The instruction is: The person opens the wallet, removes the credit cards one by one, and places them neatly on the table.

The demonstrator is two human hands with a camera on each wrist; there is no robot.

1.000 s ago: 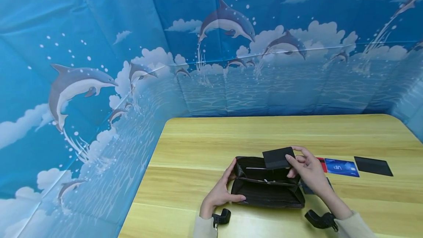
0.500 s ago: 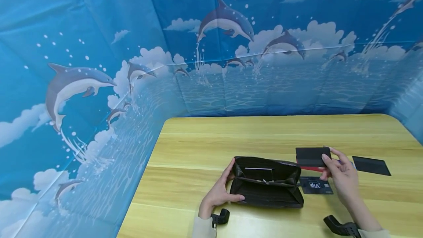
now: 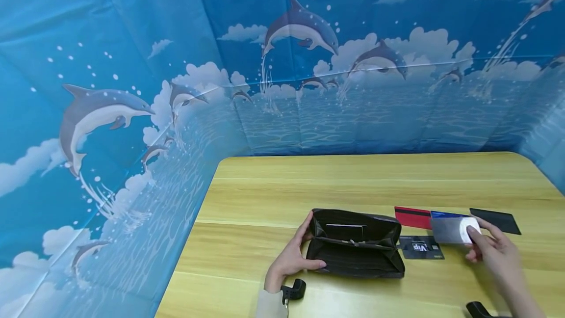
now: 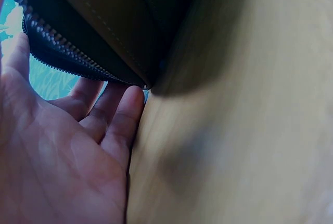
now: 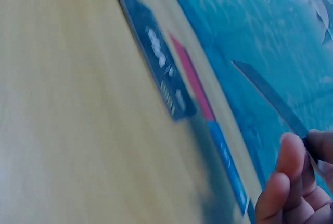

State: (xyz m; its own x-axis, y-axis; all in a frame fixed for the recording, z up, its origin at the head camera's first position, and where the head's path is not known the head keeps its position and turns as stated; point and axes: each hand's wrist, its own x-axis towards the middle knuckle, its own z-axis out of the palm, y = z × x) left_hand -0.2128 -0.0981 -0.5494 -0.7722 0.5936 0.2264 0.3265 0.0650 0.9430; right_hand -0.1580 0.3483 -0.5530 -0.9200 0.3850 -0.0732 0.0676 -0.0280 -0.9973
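Note:
A dark zip-around wallet [image 3: 355,264] stands spread apart on the table, its zip [image 4: 67,47] running along the edge in the left wrist view. My left hand [image 3: 291,256] grips its left end, thumb at the front edge and fingers behind. A card shows in the back compartment. My right hand [image 3: 494,247] pinches a dark card [image 3: 448,230] by its right edge, raised off the table in the right wrist view [image 5: 270,98]. Glare whitens that card in the head view. It partly covers a blue card [image 3: 446,215]. A black VIP card [image 3: 421,248] lies beside the wallet.
A red card [image 3: 412,217] with a black stripe lies behind the VIP card, left of the blue one. Another black card [image 3: 499,221] lies farther right. Blue dolphin-print sheeting [image 3: 273,112] hangs along the back and left of the wooden table [image 3: 265,185].
My right hand has carried the dark card out from over the wallet, rightward past the red card to over the blue one. My left hand and the wallet have stayed in place.

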